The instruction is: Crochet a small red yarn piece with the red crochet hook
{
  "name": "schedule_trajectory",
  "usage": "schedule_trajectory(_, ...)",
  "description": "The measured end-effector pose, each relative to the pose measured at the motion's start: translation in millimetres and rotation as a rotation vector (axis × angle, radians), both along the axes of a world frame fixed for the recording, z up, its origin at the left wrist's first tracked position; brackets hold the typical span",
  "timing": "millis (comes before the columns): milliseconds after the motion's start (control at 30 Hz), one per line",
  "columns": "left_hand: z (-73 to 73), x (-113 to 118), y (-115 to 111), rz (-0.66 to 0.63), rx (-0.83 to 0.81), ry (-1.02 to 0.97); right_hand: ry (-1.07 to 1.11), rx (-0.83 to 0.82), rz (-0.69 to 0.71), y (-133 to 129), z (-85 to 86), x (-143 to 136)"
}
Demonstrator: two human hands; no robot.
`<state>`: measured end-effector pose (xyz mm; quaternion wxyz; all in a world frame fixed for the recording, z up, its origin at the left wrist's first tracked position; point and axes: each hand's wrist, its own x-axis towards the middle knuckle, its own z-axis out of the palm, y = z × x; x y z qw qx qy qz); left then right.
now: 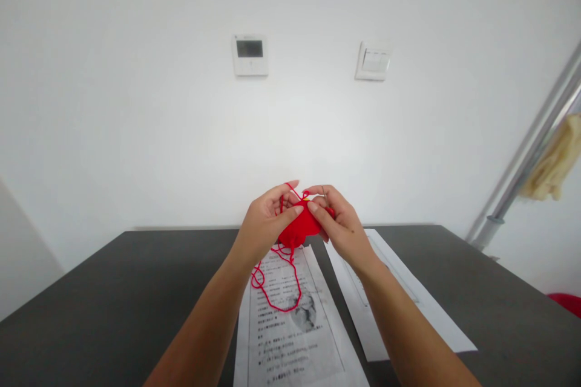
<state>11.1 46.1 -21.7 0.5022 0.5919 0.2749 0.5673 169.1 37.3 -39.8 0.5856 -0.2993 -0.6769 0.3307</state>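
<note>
A small red crochet piece (299,225) with a rounded, scalloped edge is held up between my two hands, above the far part of the table. My left hand (269,217) pinches its left side, thumb on the front, with red yarn (290,309) running up over the raised index finger. On the right, my right hand (338,217) grips the top edge between thumb and fingers. A loop of yarn and a small yellow bit show between the fingertips. Something red pokes out behind the right thumb, too hidden to name. Loose yarn hangs down over a printed sheet (290,344).
A second paper sheet (376,338) lies under my right forearm on the dark table (91,302). Behind stands a white wall with a control panel (250,55) and a light switch (373,61). A metal pole (521,169) with a yellowish cloth (556,160) leans at right.
</note>
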Motion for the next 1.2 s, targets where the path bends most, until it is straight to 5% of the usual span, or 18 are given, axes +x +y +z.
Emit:
schedule_trajectory(467, 8.4, -15, 5, 0.187, 0.114, -0.042, -0.214, 0.082, -0.288, 0, 4.7, 4)
schedule_trajectory(633, 7.9, -16, 7, 0.191, 0.106, -0.044, -0.065, -0.072, -0.105, 0, 2.5, 2)
schedule_trajectory(833, 9.5, -16, 6, 0.208, 0.117, -0.05, 0.047, -0.078, -0.126, 1, 0.7, -1)
schedule_trajectory(1200, 8.4, -16, 9, 0.229, 0.123, -0.018, 0.574, -0.275, 0.304, 7, 12.5, 21)
